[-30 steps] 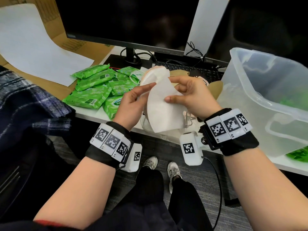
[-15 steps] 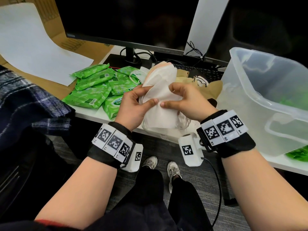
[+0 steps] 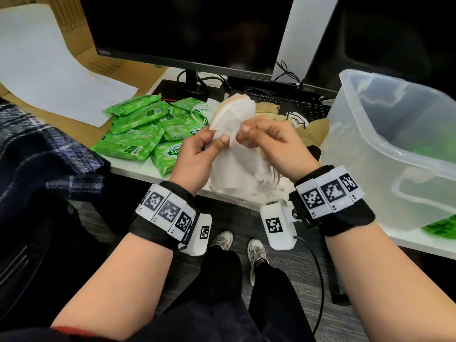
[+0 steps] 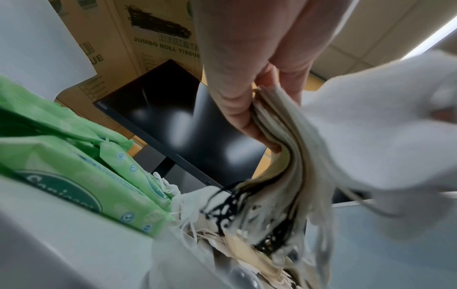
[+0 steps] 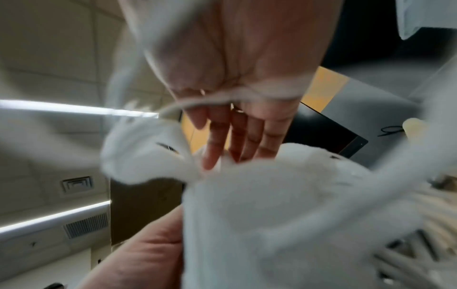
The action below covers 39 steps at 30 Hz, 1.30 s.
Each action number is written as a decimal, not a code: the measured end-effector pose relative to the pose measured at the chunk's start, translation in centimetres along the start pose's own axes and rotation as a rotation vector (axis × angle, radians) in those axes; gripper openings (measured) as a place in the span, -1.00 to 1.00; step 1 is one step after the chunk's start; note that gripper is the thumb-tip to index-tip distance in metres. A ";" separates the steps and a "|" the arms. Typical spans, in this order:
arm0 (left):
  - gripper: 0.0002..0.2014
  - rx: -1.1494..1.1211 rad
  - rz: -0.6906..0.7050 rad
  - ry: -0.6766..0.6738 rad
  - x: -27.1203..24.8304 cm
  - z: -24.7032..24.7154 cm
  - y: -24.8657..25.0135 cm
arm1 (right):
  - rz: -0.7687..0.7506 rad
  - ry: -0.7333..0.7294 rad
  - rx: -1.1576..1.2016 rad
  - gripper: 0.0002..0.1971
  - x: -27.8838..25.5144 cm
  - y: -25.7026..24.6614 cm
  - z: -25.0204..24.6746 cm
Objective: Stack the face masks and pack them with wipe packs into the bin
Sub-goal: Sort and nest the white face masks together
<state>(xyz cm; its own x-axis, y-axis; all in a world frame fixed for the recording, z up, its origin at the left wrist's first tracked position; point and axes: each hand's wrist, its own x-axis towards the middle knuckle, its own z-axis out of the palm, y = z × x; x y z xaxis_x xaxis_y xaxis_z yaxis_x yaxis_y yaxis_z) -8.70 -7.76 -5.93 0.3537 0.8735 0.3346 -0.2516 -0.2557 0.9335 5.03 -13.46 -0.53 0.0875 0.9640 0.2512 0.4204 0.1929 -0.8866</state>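
I hold an upright stack of face masks (image 3: 234,166) at the table's front edge, white in front and beige behind. My left hand (image 3: 217,141) grips its left side, thumb across the front. The left wrist view shows the left hand (image 4: 247,97) clamping the layered stack (image 4: 279,152) with ear loops dangling. My right hand (image 3: 246,134) pinches the front white mask near its top. In the right wrist view the right hand's fingers (image 5: 235,140) lie on the white mask (image 5: 284,205). Green wipe packs (image 3: 138,134) lie to the left, and the clear plastic bin (image 3: 370,134) stands tilted on the right.
Loose beige and white masks (image 3: 313,129) lie behind my hands, near a keyboard (image 3: 296,104). A monitor (image 3: 187,33) stands at the back. White paper on cardboard (image 3: 49,70) and a plaid cloth (image 3: 37,149) are at the left. Some green packs (image 3: 441,228) show beneath the bin.
A second ago my right hand held one white mask apart in front of the stack. That mask now lies against the stack, and both hands have closed in near its top.
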 end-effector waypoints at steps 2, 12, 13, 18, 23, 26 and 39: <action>-0.85 0.020 -0.012 0.015 0.1 -0.1 -0.3 | 0.028 -0.003 0.059 -0.73 0.1 -0.1 0.1; -0.87 0.067 -0.029 0.108 -0.1 0.3 -0.8 | 0.162 -0.010 -0.138 -0.64 0.8 0.2 0.2; -0.85 0.077 -0.032 0.121 0.0 0.2 -0.8 | 0.176 -0.019 -0.177 -0.70 0.7 0.3 0.2; -0.86 0.157 -0.034 0.111 0.0 -0.1 -0.5 | 0.215 -0.120 -0.240 -0.84 0.3 0.4 -0.1; -0.81 0.190 -0.054 0.188 0.3 -0.7 -0.8 | 0.303 -0.100 -0.301 -0.56 0.2 0.1 -1.8; -0.93 0.177 -0.043 0.130 0.1 -0.2 -0.6 | 0.273 -0.092 -0.164 -0.53 0.5 -0.2 -1.2; -0.77 0.051 -0.049 0.000 -0.7 0.9 0.6 | 0.014 0.127 -0.289 -0.64 1.3 1.0 -0.4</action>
<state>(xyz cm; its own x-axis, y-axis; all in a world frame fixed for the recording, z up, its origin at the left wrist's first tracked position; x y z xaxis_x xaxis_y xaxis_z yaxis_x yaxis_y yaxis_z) -8.25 -8.88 -5.49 0.3641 0.8857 0.2882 -0.1874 -0.2334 0.9541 5.88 -12.13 -0.93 0.1991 0.9321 0.3025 0.6560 0.1025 -0.7478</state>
